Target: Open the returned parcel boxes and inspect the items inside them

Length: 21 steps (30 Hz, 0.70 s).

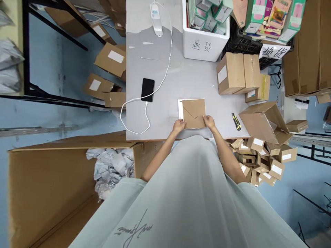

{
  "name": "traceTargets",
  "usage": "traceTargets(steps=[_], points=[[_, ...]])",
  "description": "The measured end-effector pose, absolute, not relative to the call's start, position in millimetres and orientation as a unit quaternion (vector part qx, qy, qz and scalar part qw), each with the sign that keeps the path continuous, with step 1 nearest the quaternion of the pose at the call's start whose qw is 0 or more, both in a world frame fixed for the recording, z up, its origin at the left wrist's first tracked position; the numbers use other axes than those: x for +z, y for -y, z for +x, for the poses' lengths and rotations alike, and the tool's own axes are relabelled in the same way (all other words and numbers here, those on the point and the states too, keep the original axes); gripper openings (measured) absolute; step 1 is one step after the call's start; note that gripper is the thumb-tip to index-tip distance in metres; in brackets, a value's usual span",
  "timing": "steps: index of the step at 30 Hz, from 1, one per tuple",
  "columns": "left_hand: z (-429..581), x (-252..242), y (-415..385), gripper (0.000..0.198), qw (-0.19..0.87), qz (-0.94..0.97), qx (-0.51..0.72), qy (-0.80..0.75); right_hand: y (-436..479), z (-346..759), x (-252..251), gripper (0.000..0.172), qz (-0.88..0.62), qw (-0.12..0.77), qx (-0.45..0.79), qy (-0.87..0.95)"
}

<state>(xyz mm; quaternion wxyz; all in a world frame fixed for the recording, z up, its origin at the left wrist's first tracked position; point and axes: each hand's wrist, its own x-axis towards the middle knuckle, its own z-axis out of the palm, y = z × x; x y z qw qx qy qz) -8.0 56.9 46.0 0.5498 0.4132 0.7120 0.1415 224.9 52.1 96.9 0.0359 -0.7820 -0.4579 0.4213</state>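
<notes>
A brown kraft envelope (194, 115) with a V-shaped flap lies over a white sheet or card (180, 107), whose edge shows along the left and top. My left hand (179, 125) pinches the lower left corner of the envelope. At its right edge my right hand (209, 122) grips it between thumb and fingers. Both are low over the front part of the grey table (165, 120). Whether the envelope rests on the tabletop or is slightly raised, I cannot tell.
Left on the table lie a black phone (148, 86) and a white cable (169, 55). A yellow-black box cutter (236, 122) lies right, near an open carton (263, 119). Taped boxes (234, 73) and a white foam bin (203, 48) stand behind. A large carton (51, 193) holds crumpled bags.
</notes>
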Motion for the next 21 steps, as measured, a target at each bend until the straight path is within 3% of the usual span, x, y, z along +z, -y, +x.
traceTargets(steps=[2,7,11,17,21], points=[[-0.3,51.5,-50.6,0.028,0.573,0.402,0.167,-0.695,-47.1,229.2,95.7,0.037,-0.797,0.064,0.395,0.452],[12.3,75.9,-34.1,0.046,0.596,0.381,0.243,-0.664,-28.7,246.7,92.7,0.041,-0.800,0.199,0.367,0.431],[16.5,106.4,-24.4,0.059,0.598,0.399,0.319,-0.618,-10.7,266.4,93.3,0.047,-0.781,0.250,0.391,0.418],[57.4,164.9,-0.7,0.053,0.583,0.499,0.317,-0.558,5.8,276.6,95.8,0.081,-0.730,0.364,0.463,0.346],[93.9,199.2,14.2,0.051,0.560,0.544,0.296,-0.551,6.9,275.1,92.5,0.081,-0.688,0.427,0.495,0.314]])
